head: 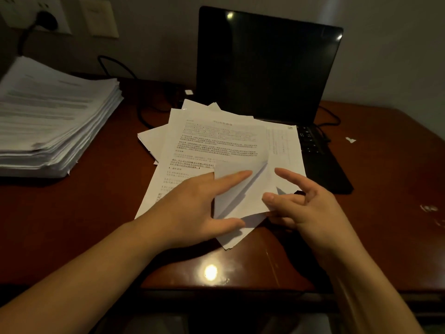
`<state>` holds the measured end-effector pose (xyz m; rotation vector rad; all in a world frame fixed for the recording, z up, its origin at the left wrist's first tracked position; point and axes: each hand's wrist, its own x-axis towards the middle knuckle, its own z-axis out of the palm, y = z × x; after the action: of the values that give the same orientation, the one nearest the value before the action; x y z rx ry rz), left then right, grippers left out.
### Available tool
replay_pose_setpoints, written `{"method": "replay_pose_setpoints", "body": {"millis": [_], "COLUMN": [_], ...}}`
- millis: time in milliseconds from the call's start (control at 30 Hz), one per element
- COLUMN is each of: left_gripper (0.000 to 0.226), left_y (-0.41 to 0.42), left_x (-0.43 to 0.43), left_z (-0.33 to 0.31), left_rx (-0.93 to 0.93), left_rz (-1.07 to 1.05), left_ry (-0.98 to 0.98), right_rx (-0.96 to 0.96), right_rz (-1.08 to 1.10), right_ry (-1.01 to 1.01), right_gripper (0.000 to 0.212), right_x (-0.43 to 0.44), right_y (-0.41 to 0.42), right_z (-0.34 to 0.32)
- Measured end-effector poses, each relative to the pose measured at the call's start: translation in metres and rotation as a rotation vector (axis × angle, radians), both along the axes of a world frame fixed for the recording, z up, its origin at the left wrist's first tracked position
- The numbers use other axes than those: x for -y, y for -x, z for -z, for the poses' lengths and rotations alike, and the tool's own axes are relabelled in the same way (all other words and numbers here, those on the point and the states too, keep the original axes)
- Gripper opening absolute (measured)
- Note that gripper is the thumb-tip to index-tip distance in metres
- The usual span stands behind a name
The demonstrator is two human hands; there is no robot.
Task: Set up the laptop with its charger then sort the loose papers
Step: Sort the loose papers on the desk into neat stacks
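Note:
Loose printed papers (216, 141) lie fanned on the wooden desk, partly covering the keyboard of an open black laptop (265, 63) with a dark screen. The near corner of the top sheet (240, 189) is folded up. My left hand (192, 203) rests on the papers with its fingers spread, the index finger lying on the folded corner and the thumb under its lower edge. My right hand (303, 201) is at the right edge of the fold, index finger straight, thumb against the paper, other fingers curled. A black charger cable (142, 112) runs from the wall socket (45, 20) toward the laptop.
A thick stack of printed sheets (48, 121) stands at the left of the desk (72, 225). A second cable (332, 119) loops to the right of the laptop. A small white scrap (350, 140) lies at the right. The desk's front edge is close below my wrists.

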<state>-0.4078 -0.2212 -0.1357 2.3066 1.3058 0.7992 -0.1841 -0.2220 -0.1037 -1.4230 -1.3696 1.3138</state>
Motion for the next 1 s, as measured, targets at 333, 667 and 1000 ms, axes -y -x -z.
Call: {"method": "replay_pose_setpoints", "body": {"millis": [333, 667, 1000], "left_gripper": [0.063, 0.052, 0.043], "left_y": [-0.003, 0.0, -0.004], "left_x": [0.0, -0.001, 0.003], "left_z": [-0.008, -0.005, -0.009], "left_rx": [0.157, 0.261, 0.297], "left_rz": [-0.041, -0.136, -0.122], "left_ry": [-0.064, -0.067, 0.043], "right_rx": [0.462, 0.83, 0.3], "right_rz": [0.078, -0.127, -0.33], "right_ry": [-0.113, 0.077, 0.217], "right_gripper": [0.071, 0.079, 0.02], "right_x": [-0.039, -0.069, -0.042], "right_y": [-0.03, -0.007, -0.034], "right_z": [-0.011, -0.036, -0.036]}}
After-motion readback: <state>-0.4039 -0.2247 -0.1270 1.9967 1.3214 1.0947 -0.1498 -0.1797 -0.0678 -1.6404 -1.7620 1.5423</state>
